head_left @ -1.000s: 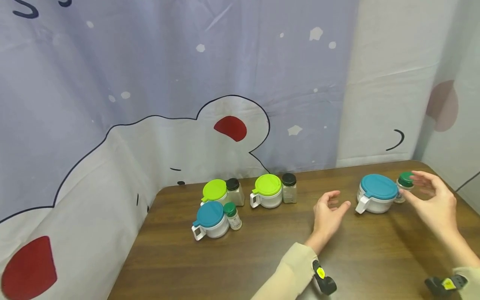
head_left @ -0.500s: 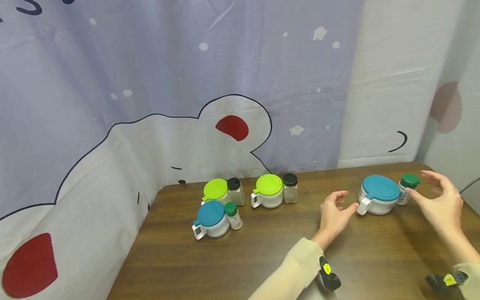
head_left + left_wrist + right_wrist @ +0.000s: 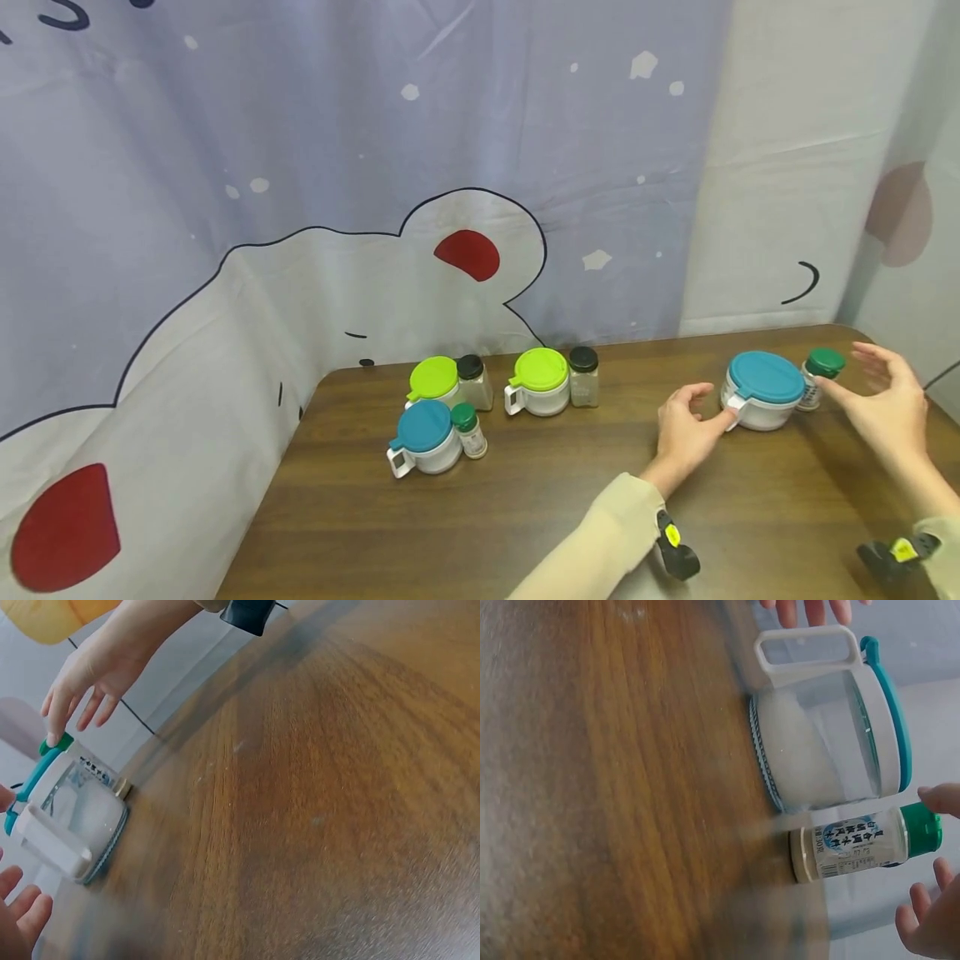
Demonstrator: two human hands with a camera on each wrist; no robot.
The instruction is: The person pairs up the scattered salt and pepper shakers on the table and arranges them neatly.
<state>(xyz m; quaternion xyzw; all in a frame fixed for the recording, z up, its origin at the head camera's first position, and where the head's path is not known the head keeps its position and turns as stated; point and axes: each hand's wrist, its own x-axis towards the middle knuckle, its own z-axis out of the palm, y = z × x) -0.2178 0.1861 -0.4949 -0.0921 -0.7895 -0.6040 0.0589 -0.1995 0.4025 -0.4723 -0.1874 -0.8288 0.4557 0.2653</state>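
Observation:
A glass seasoning jar point(image 3: 765, 379) with a blue lid and white handle stands at the table's right end, white granules inside it in the right wrist view. Beside it is a small seasoning bottle point(image 3: 851, 844), green-capped and labelled. My left hand point(image 3: 686, 432) is at the jar's handle side, thumb close to the handle, fingers relaxed; whether the thumb touches cannot be told. My right hand point(image 3: 888, 408) is around the bottle's far side, thumb by the green cap and fingers spread apart from it. Neither hand grips anything.
To the left stand another blue-lidded jar point(image 3: 423, 437) with a green-capped bottle point(image 3: 469, 432), and two lime-lidded jars, one at the middle point(image 3: 540, 379), each with a black-capped bottle point(image 3: 583, 379). A printed curtain point(image 3: 600, 167) hangs behind the wooden table point(image 3: 450, 533).
My left hand has moved right, its thumb now by the jar's handle. The right hand keeps nearly the same place beside the bottle. The view has shifted slightly.

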